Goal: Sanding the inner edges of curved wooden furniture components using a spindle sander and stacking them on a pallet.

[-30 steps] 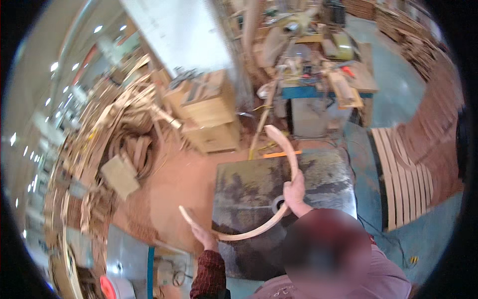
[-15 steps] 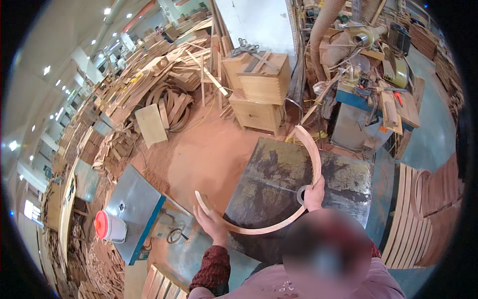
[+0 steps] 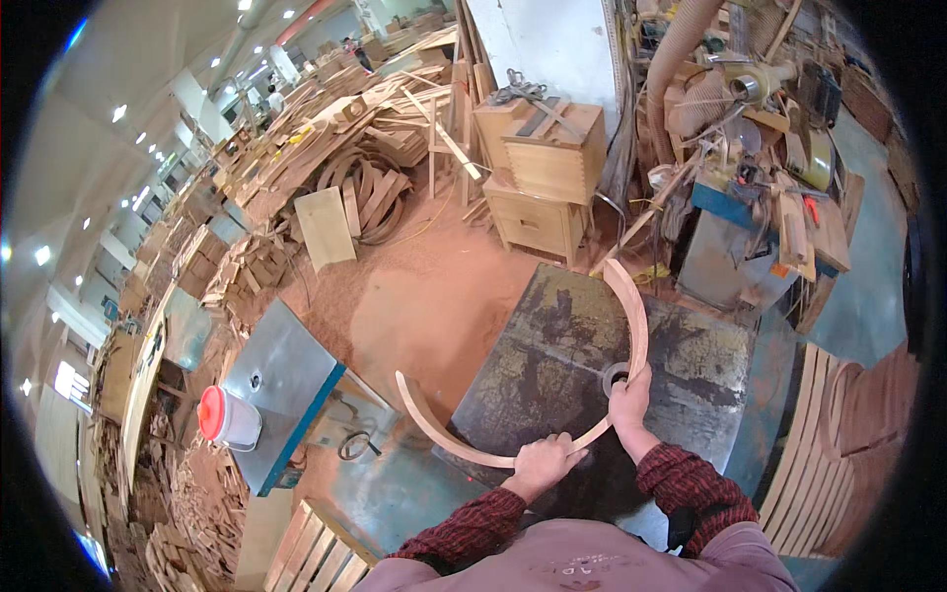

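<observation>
A curved wooden strip point(image 3: 441, 436), roughly a half circle, lies over the dark, worn metal machine table point(image 3: 552, 335). Its left end sticks out past the table's left edge, while the other end curves away toward the far side. My left hand point(image 3: 543, 464) is closed around the near part of the curve. Just to the right, my right hand point(image 3: 629, 403) grips the same strip beside a grey round machine part point(image 3: 614, 377) set in the table. My right fingers partly hide that round part, and how near the wood is to it I cannot tell.
To the left, a white bucket with a red lid point(image 3: 227, 418) stands on a blue-edged metal table point(image 3: 286, 370). Wooden cabinets point(image 3: 538, 212) stand beyond the machine. A cluttered workbench point(image 3: 735, 242) is at far right, slatted wood point(image 3: 814, 434) at near right. Sawdust covers the floor point(image 3: 424, 296).
My left hand has slid from the strip's left end rightward along the curve, close to my right hand. The right hand still holds the strip. The whole view has shifted slightly.
</observation>
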